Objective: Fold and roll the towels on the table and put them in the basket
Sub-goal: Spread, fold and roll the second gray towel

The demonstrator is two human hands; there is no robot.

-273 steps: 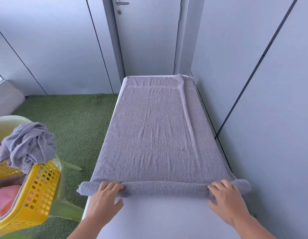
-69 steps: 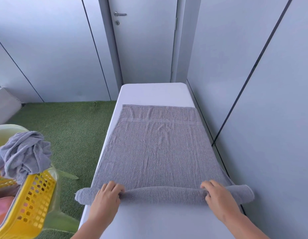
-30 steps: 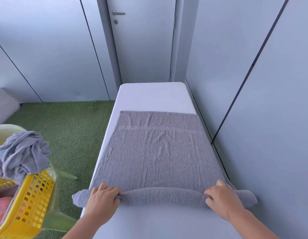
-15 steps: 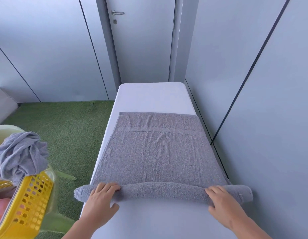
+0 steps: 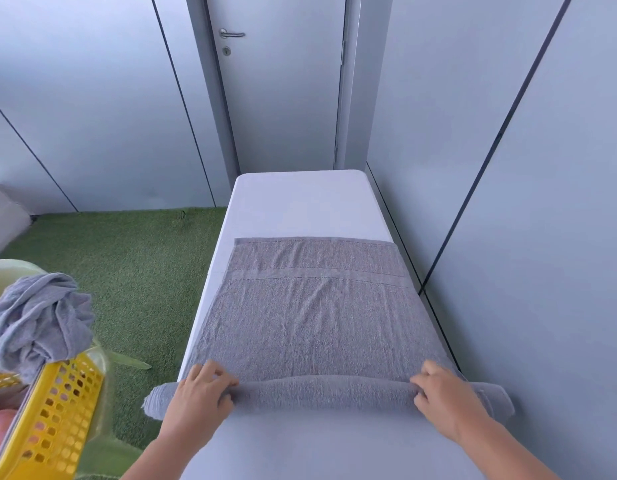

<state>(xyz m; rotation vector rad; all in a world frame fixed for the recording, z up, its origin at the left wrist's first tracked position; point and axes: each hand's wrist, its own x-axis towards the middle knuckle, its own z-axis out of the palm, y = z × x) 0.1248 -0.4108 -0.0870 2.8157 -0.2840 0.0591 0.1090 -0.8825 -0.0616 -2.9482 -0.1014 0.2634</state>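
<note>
My left hand [image 5: 199, 393] and right hand [image 5: 445, 393] curl their fingers [image 5: 215, 370] around the towel [image 5: 310, 323] at its rolled end, and I fear uneven pushing would skew or loosen the roll.

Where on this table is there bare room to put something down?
Two bare patches: the far end of the table, between the door and the towel, and the near strip between the roll and the person. The middle is crowded: towel covers it, and the left hand and right hand grip the roll.
</note>
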